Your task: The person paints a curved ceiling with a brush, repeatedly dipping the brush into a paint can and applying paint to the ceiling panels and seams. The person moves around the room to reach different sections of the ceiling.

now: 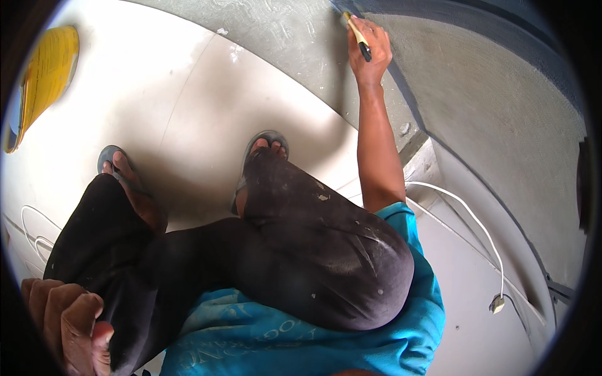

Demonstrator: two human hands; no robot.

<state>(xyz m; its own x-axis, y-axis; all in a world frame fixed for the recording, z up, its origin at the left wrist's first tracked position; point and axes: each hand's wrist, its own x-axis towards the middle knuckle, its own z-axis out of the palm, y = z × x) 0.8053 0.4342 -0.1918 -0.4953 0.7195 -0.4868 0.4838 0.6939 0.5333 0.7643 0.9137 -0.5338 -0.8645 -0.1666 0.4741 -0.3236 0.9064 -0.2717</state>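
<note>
My right hand point(370, 50) is stretched out to the top of the view and grips a small paintbrush point(359, 36) with a yellow and black handle. The brush tip touches the base of a grey wall point(501, 119), where a darker grey band runs along it. My left hand point(66, 323) rests curled at the lower left beside my left knee, with nothing visible in it. I am crouched in dark trousers point(313, 250) and a blue shirt point(301, 344), with both feet in flip-flops on the pale floor point(188, 81).
A yellow object point(44, 75) lies at the far left edge. A white cable point(476, 225) ending in a plug point(496, 304) runs along the floor by the wall at the right. Thin wires loop at the left edge.
</note>
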